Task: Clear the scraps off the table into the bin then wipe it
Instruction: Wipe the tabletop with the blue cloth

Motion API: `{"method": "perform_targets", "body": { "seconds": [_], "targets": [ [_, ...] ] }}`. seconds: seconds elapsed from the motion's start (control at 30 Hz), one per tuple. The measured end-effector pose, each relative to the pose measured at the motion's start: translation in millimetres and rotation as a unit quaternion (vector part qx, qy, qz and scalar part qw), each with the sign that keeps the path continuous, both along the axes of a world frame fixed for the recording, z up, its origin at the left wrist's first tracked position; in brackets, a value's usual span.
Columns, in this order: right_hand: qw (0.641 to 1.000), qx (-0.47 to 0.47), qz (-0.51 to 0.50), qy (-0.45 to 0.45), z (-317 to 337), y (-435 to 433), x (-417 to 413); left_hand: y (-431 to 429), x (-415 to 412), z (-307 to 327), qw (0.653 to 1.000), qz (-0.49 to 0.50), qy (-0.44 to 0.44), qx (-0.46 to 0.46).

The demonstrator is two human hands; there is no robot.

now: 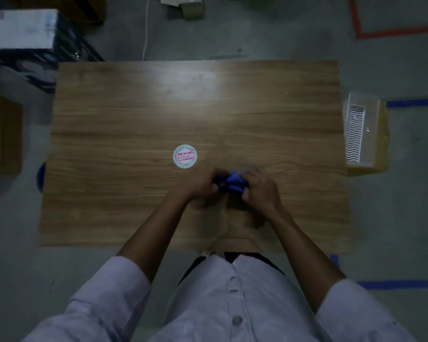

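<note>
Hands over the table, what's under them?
A bunched blue cloth shows between the left hand and right hand, both gripping it. Fingers cover its edges, so its full extent is hidden.

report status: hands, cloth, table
Both busy: left hand and right hand grip bunched blue cloth on the table. No scraps visible on top; round sticker just beyond left hand; clear container off right edge.

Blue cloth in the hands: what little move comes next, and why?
Probably press the blue cloth down onto the table to start wiping: the left hand and right hand both hold it bunched, and no scraps show on the wood.
</note>
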State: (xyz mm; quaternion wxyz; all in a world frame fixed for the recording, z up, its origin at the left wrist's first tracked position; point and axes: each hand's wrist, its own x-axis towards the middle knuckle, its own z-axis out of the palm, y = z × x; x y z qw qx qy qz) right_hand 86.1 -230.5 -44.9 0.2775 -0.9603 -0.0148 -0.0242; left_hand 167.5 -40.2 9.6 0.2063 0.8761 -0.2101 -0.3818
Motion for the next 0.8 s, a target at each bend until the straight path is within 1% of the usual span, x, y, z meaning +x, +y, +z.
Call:
{"method": "perform_targets", "body": {
  "seconds": [0.03,0.1,0.13,0.17,0.23,0.27,0.3,0.37,0.4,0.47,0.53,0.63,0.73,0.8],
  "targets": [
    [1.000,0.001,-0.006,-0.004,13,-1,11,0,6,6,0.999,0.030,-0.031,-0.014],
    [0.999,0.008,-0.034,-0.018,29,-2,42,-5,14,8,0.986,0.063,-0.151,-0.042],
    [0.999,0.009,-0.049,-0.012,31,-4,60,-10,16,2,0.976,0.058,-0.204,-0.050],
    [0.998,0.013,-0.055,0.024,27,-6,75,-13,17,-6,0.968,0.052,-0.240,-0.045],
    [0.988,-0.002,-0.030,0.154,5,-7,91,-13,16,-36,0.971,0.046,-0.232,-0.019],
    [0.979,-0.033,-0.005,0.201,-7,-5,90,-10,11,-55,0.973,0.047,-0.224,-0.013],
    [0.975,-0.064,0.017,0.214,-17,-4,87,-6,5,-70,0.972,0.048,-0.231,-0.016],
    [0.978,-0.077,0.026,0.190,-23,-2,76,0,-1,-87,0.968,0.047,-0.246,-0.028],
    [0.980,-0.078,0.017,0.183,-22,0,71,0,-1,-88,0.968,0.053,-0.242,-0.036],
    [0.977,-0.113,-0.003,0.180,-15,5,58,-2,-3,-83,0.971,0.054,-0.227,-0.049],
    [0.976,-0.131,-0.011,0.174,-12,11,37,-1,-17,-79,0.973,0.040,-0.223,-0.047],
    [0.984,-0.082,0.028,0.153,-17,10,-12,14,-62,-80,0.966,0.000,-0.252,-0.065],
    [0.977,-0.060,0.054,0.198,-5,5,-43,22,-104,-77,0.969,-0.037,-0.232,-0.083],
    [0.969,-0.070,0.074,0.226,18,6,-36,20,-105,-59,0.970,-0.013,-0.222,-0.097]
  ]
}}
